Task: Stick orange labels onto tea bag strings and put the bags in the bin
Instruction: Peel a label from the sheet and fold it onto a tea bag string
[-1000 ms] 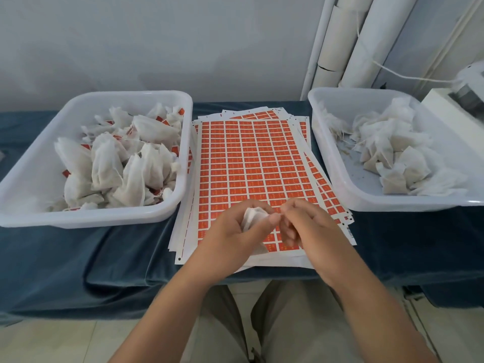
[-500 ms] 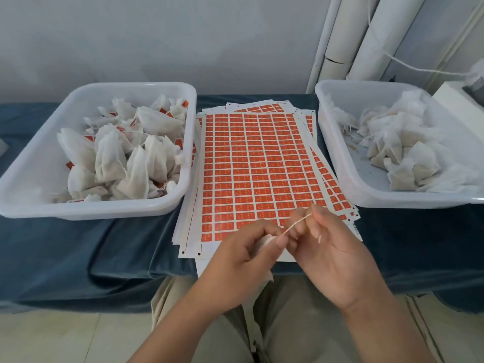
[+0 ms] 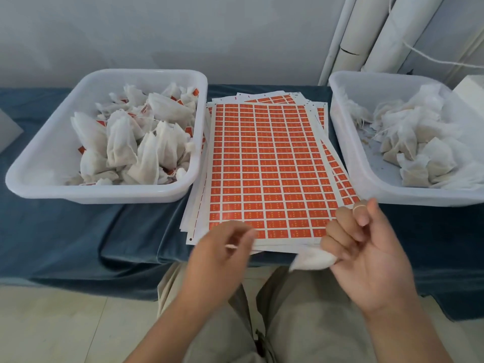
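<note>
Holding a tea bag (image 3: 311,260) in its curled fingers, the right hand (image 3: 366,258) has drawn apart from the left hand (image 3: 222,254), which appears to pinch the string (image 3: 231,246); a moment ago they were together. The string looks freed for labelling. Orange label sheets (image 3: 267,166) lie beyond, between a left bin (image 3: 104,197) and a right bin (image 3: 348,158).

A dark blue cloth (image 3: 78,231) covered the table and hung in folds over its near edge. A pale wall (image 3: 183,30) rose behind. White pipes (image 3: 364,27) stood at the far right, a thin white cord (image 3: 429,57) crossing them, a white box (image 3: 471,90) just beside. Pale floor tiles (image 3: 65,323) lay nearest, left.
</note>
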`<state>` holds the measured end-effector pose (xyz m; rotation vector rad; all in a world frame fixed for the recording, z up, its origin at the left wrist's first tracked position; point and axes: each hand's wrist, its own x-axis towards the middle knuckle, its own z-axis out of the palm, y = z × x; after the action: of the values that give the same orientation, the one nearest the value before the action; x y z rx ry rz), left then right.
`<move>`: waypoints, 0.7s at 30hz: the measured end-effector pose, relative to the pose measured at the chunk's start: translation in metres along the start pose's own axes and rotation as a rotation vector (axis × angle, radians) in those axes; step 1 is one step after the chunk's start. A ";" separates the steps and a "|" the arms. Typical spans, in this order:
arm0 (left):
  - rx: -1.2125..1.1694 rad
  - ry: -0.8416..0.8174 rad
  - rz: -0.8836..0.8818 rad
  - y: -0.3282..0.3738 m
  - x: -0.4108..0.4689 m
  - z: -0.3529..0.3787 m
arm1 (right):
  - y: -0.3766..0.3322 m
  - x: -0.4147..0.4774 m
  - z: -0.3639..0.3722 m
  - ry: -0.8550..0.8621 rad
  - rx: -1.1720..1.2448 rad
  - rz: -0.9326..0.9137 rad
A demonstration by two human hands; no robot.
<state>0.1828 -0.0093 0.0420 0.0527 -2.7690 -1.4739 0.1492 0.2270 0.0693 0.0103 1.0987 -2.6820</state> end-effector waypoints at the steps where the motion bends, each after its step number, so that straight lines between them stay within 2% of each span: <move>1: 0.103 0.053 -0.044 -0.011 -0.001 -0.012 | -0.001 0.001 -0.001 0.026 -0.105 -0.010; 3: 0.243 0.142 -0.110 -0.031 -0.002 -0.035 | 0.004 0.002 0.000 0.061 -0.287 -0.017; 5: 0.280 0.161 -0.216 -0.043 -0.001 -0.050 | 0.012 0.006 0.005 0.065 -0.383 -0.001; 6: 0.216 0.148 -0.284 -0.048 0.001 -0.052 | 0.017 0.009 0.008 0.056 -0.410 0.010; 10: -0.329 0.156 -0.529 -0.047 0.010 -0.050 | 0.037 0.033 0.022 0.100 -0.589 0.052; 13: -0.543 0.120 -0.600 -0.044 0.015 -0.053 | 0.054 0.050 0.024 0.236 -0.746 0.124; 16: -0.742 0.013 -0.701 -0.044 0.022 -0.059 | 0.060 0.055 0.018 0.290 -0.692 0.139; 18: -0.738 -0.024 -0.696 -0.044 0.024 -0.059 | 0.059 0.056 0.016 0.277 -0.623 0.147; 21: -0.376 -0.078 -0.549 -0.039 0.024 -0.052 | 0.056 0.054 0.018 0.276 -0.610 0.167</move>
<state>0.1614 -0.0749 0.0384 0.8219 -2.5954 -2.1237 0.1110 0.1644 0.0382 0.3520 1.8641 -2.1427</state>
